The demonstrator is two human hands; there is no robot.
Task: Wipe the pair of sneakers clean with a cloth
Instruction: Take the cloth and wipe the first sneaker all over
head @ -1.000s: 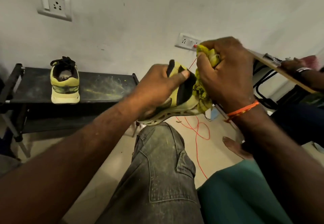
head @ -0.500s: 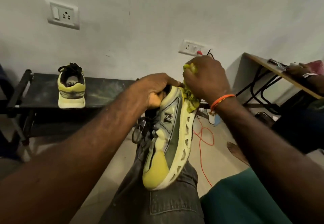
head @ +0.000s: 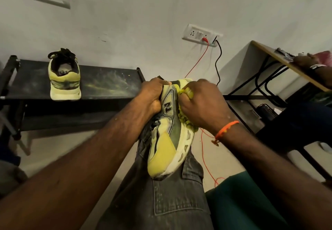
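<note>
While the left hand (head: 154,95) grips the heel, the shoe (head: 168,132) points toward the knee; the right hand (head: 199,104) squeezes the cloth (head: 186,118) against its side.

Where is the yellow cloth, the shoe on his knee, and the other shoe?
yellow cloth (head: 186,120): head view, on the fuzzy bunch below the right hand.
held sneaker (head: 164,150): head view, on its yellow toe side panel.
second sneaker (head: 64,84): head view, on its heel, atop the black rack.

Yellow-green and grey sneaker (head: 168,136) with black N logo, yellow-green cloth (head: 186,118), orange wristband (head: 226,128), black shelf (head: 107,86)
</note>
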